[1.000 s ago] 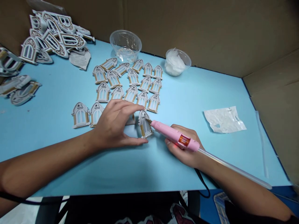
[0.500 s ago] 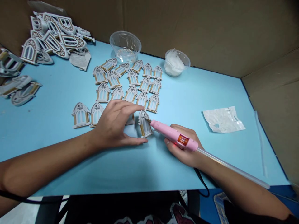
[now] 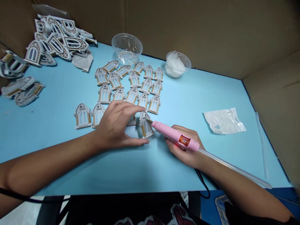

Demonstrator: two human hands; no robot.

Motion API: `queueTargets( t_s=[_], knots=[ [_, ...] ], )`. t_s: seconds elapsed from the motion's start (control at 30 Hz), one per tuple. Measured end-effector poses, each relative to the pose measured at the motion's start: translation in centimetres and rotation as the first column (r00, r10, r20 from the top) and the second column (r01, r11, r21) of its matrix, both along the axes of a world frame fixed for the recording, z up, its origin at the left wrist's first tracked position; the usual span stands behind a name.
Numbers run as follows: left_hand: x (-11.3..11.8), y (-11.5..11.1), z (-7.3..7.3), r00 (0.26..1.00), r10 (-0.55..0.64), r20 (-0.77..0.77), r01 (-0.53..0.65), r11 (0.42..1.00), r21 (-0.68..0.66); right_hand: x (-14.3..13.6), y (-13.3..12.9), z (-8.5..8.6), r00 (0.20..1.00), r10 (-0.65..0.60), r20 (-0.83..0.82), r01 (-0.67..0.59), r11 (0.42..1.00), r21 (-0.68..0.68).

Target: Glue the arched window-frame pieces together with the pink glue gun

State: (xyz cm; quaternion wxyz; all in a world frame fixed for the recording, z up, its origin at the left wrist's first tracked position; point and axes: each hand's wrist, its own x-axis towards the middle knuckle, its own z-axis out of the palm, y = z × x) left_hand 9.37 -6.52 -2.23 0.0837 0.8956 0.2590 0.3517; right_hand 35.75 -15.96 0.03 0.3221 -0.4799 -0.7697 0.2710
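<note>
My right hand (image 3: pixel 185 147) is wrapped round a pink hot glue gun (image 3: pixel 172 132), with a long clear glue stick sticking out of its back end. The gun's metal nozzle is at the upper part of a small arched toy window (image 3: pixel 146 125), white and grey with gold sides. My left hand (image 3: pixel 117 125) spans this window, index finger at its top edge and thumb at its bottom edge. Similar arched windows (image 3: pixel 82 116) lie left of it, one partly hidden under my left hand. Behind stand rows of several more windows (image 3: pixel 132 94).
Larger arched frames (image 3: pixel 56 40) are heaped at the back left, with more frames (image 3: pixel 29 93) in front. Two clear tubs, one with scraps (image 3: pixel 127 51), one with white material (image 3: pixel 175 65), stand at the back. A white plastic packet (image 3: pixel 225 121) and another glue stick (image 3: pixel 262 145) lie right.
The view has shifted slightly. Both hands, the glue gun and the window between my left fingers keep practically the same position relative to each other.
</note>
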Motion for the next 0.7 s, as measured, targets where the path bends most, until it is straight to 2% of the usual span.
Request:
queueTargets(
  t_s=[0.3,0.47,0.7],
  knots=[
    [0.07,0.1,0.03,1.0,-0.023,0.018,0.022,0.998,0.059,-0.03,-0.12,-0.24,0.999,-0.006,-0.036,0.006,1.0,-0.008],
    [0.02,0.04,0.0,1.0,0.01,-0.002,-0.01,1.0,0.01,-0.01,-0.08,-0.33,0.999,-0.016,-0.03,0.016,1.0,0.0],
    [0.09,0.02,-0.02,1.0,0.004,0.011,-0.004,0.999,0.037,0.07,-0.15,-0.38,1.0,-0.011,-0.025,0.011,1.0,-0.017]
  ],
)
